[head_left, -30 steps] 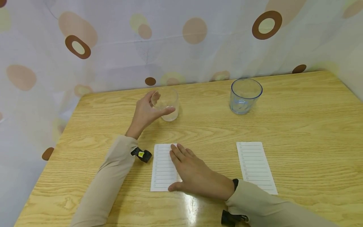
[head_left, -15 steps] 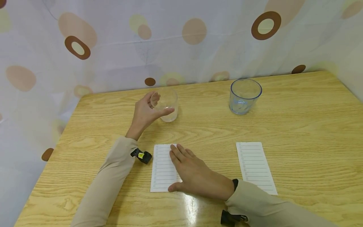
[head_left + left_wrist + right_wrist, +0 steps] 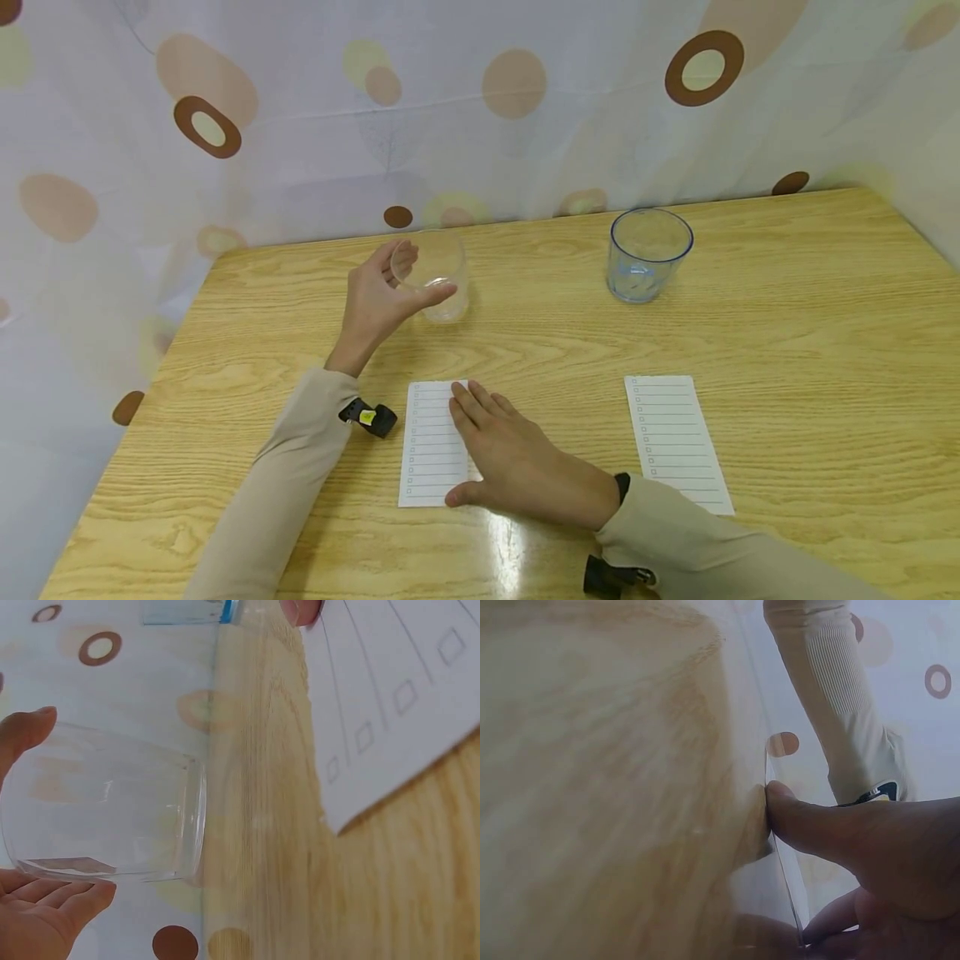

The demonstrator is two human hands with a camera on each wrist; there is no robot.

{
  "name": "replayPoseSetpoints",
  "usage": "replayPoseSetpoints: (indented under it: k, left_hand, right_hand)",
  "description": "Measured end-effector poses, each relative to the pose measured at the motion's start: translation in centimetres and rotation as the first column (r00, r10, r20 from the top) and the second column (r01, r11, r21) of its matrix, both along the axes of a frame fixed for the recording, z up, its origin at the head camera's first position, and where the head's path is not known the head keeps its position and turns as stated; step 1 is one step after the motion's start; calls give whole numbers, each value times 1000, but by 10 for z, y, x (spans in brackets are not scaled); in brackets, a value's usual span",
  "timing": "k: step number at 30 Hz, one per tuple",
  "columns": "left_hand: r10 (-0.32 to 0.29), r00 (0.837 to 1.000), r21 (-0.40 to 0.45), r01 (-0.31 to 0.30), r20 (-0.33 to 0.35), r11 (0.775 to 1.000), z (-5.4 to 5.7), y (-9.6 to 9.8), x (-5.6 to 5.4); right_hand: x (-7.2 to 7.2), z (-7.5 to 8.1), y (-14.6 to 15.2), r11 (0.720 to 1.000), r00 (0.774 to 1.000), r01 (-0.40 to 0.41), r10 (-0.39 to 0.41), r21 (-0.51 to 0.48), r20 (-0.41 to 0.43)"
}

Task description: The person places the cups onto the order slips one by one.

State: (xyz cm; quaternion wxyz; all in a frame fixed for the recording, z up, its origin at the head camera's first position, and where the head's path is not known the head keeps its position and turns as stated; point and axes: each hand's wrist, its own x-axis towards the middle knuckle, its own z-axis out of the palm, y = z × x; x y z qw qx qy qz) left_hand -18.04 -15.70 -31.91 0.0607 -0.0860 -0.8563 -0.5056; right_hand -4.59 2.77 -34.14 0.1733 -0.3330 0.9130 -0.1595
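Observation:
A clear glass (image 3: 447, 302) stands at the back left of the table, leaning a little to the left. My left hand (image 3: 377, 293) holds it from the left side, thumb at the front and fingers behind. In the left wrist view the glass (image 3: 112, 802) lies between thumb and fingers. My right hand (image 3: 517, 462) rests flat, fingers straight, on the right part of a lined checklist sheet (image 3: 431, 450), hiding that part. In the right wrist view the thumb (image 3: 810, 825) is right at the paper's edge.
A blue-rimmed clear glass (image 3: 647, 267) stands at the back right. A second checklist sheet (image 3: 678, 433) lies in front of it, near the right sleeve. The wooden table (image 3: 825, 333) ends at a dotted curtain (image 3: 450, 150) behind.
My left hand and the rim of the clear glass have shifted slightly to the left, while its base has barely moved. My right hand and both sheets have stayed put.

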Motion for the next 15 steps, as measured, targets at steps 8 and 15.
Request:
replayPoseSetpoints:
  k: [8,15]
  left_hand:
    - [-8,1000,-37,9,24,999,7,-3,7]
    - [-14,1000,-61,14,2,998,8,-5,13]
  right_hand:
    - [-1,1,0,1000,1000,1,-1,-11,-3]
    - [-1,0,0,1000,1000,1,-1,-4,-6]
